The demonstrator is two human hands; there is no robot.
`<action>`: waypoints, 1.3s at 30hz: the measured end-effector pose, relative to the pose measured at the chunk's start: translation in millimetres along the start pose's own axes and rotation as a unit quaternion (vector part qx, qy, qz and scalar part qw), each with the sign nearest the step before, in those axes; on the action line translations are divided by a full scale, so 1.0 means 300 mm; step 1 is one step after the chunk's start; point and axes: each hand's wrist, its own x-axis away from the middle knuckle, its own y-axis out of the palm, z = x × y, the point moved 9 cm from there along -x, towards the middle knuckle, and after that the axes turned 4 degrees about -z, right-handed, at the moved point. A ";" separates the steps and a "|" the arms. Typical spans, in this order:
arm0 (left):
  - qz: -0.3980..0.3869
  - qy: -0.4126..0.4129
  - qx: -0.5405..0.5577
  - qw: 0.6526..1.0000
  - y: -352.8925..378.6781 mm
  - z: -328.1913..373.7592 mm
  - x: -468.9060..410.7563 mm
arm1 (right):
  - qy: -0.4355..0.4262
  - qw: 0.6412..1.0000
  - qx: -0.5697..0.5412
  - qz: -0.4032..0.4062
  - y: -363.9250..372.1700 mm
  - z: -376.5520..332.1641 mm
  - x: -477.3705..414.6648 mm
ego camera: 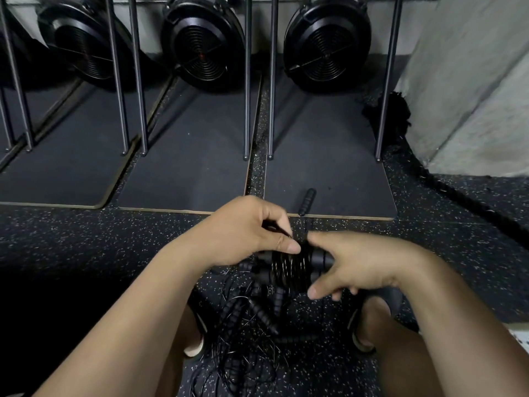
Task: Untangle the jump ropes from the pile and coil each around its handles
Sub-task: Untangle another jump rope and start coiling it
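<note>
Between my hands is a pair of black ribbed handles with thin black cable wound round them in many turns. My right hand grips the right end of the handles, index finger stretched over the top. My left hand pinches the thin cable at the left side of the coil. Below, between my feet, lies a tangled pile of jump ropes with several black ribbed handles and loose thin cable. One more black handle lies on the mat ahead, its cable running toward the coil.
Dark mats lie ahead on speckled rubber flooring. Upright metal rails and three black fan machines stand at the back. A grey wall rises at right. My feet in sandals flank the pile.
</note>
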 end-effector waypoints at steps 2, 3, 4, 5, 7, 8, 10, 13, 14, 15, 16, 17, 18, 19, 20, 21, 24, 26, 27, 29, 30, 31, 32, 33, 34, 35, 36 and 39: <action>-0.004 0.025 0.029 0.999 -0.017 0.006 0.003 | -0.033 0.998 0.000 -0.053 0.035 -0.055 0.025; -0.009 0.039 0.055 0.998 -0.022 0.010 0.007 | -0.054 0.995 -0.009 -0.081 0.054 -0.082 0.040; -0.014 0.053 0.079 0.995 -0.018 0.018 0.008 | -0.075 0.992 -0.018 -0.104 0.068 -0.107 0.057; -0.016 0.066 0.099 0.993 -0.018 0.031 0.014 | -0.096 0.988 -0.031 -0.119 0.075 -0.129 0.076; -0.006 0.080 0.148 0.986 -0.047 0.019 0.020 | -0.145 0.975 -0.094 -0.142 0.078 -0.175 0.116; -0.006 0.081 0.166 0.983 -0.052 0.015 0.016 | -0.176 0.963 -0.138 -0.151 0.071 -0.197 0.136; 0.001 0.077 0.211 0.974 -0.067 0.023 0.015 | -0.232 0.942 -0.198 -0.138 0.040 -0.223 0.162; 0.209 0.073 0.072 0.972 -0.085 0.045 0.040 | -0.291 0.923 -0.240 -0.068 -0.021 -0.223 0.164; 0.293 0.025 -0.017 0.956 -0.104 0.036 0.070 | -0.306 0.913 -0.267 -0.044 -0.038 -0.223 0.160; 0.263 0.014 0.028 0.964 -0.082 0.044 0.075 | -0.317 0.901 -0.296 -0.019 -0.055 -0.223 0.156; 0.202 0.074 0.114 0.970 -0.046 0.057 0.050 | -0.324 0.889 -0.324 0.007 -0.069 -0.220 0.149; 0.168 0.070 0.160 0.970 -0.024 0.073 0.024 | -0.326 0.877 -0.351 0.032 -0.081 -0.216 0.140; 0.164 0.053 0.201 0.964 -0.033 0.058 0.008 | -0.323 0.866 -0.378 0.057 -0.095 -0.207 0.128; 0.179 0.052 0.212 0.959 -0.062 0.020 0.014 | -0.316 0.855 -0.403 0.082 -0.110 -0.193 0.115; 0.195 0.050 0.217 0.955 -0.049 0.014 -0.011 | -0.307 0.845 -0.424 0.107 -0.126 -0.178 0.103; 0.205 0.056 0.202 0.956 -0.049 0.018 -0.009 | -0.296 0.839 -0.438 0.126 -0.137 -0.165 0.091; 0.239 0.035 0.152 0.958 -0.019 0.020 -0.012 | -0.257 0.852 -0.424 0.164 -0.149 -0.138 0.067; 0.260 0.008 0.158 0.953 -0.034 -0.007 -0.004 | -0.235 0.877 -0.375 0.187 -0.161 -0.121 0.067; 0.255 -0.008 0.157 0.954 -0.031 -0.014 -0.004 | -0.225 0.890 -0.347 0.191 -0.168 -0.115 0.068; 0.241 -0.024 0.136 0.961 -0.021 -0.017 -0.004 | -0.200 0.911 -0.308 0.188 -0.182 -0.097 0.066; 0.234 -0.028 0.123 0.964 -0.019 -0.018 -0.005 | -0.187 0.917 -0.300 0.186 -0.187 -0.087 0.064; 0.228 -0.032 0.108 0.967 -0.018 -0.018 -0.003 | -0.176 0.922 -0.291 0.185 -0.188 -0.079 0.062; 0.227 -0.033 0.095 0.969 -0.018 -0.017 -0.004 | -0.167 0.926 -0.282 0.189 -0.187 -0.075 0.060; 0.228 -0.040 0.087 0.969 -0.020 -0.018 -0.001 | -0.162 0.927 -0.274 0.199 -0.185 -0.073 0.059; 0.236 -0.041 0.083 0.967 -0.025 -0.011 0.005 | -0.164 0.922 -0.274 0.216 -0.187 -0.072 0.062; 0.243 -0.036 0.081 0.966 -0.032 -0.006 0.008 | -0.171 0.912 -0.283 0.241 -0.196 -0.067 0.064; 0.250 -0.026 0.083 0.964 -0.039 0.000 0.009 | -0.180 0.897 -0.303 0.266 -0.207 -0.062 0.068; 0.263 0.005 0.094 0.960 -0.049 0.021 0.016 | -0.209 0.844 -0.387 0.307 -0.232 -0.043 0.067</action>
